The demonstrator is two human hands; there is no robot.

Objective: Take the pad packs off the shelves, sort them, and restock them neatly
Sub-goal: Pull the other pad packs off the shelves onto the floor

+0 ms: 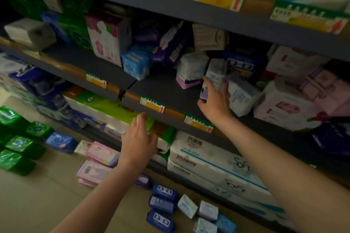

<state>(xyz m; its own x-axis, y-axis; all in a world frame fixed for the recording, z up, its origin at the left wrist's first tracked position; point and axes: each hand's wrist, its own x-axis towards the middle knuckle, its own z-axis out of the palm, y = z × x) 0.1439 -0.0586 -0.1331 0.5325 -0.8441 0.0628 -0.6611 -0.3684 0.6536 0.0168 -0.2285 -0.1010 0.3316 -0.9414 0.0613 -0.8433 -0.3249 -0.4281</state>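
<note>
My right hand (214,103) grips a small white pad pack (215,73) standing on the middle shelf (166,89). Around it sit a light blue pack (136,64), a white and pink pack (191,69) and a tilted white pack (243,96). My left hand (138,138) hovers in front of the shelf's edge, fingers relaxed, holding nothing. On the floor lie sorted groups: green packs (17,143), pink packs (100,154), dark blue packs (162,205) and white packs (206,212).
Larger pink and white packages (287,108) crowd the right of the middle shelf; a tall pink box (106,38) and purple bags (170,43) stand behind. Tissue bundles (217,164) fill the bottom shelf. Price tags (152,104) line the shelf edges.
</note>
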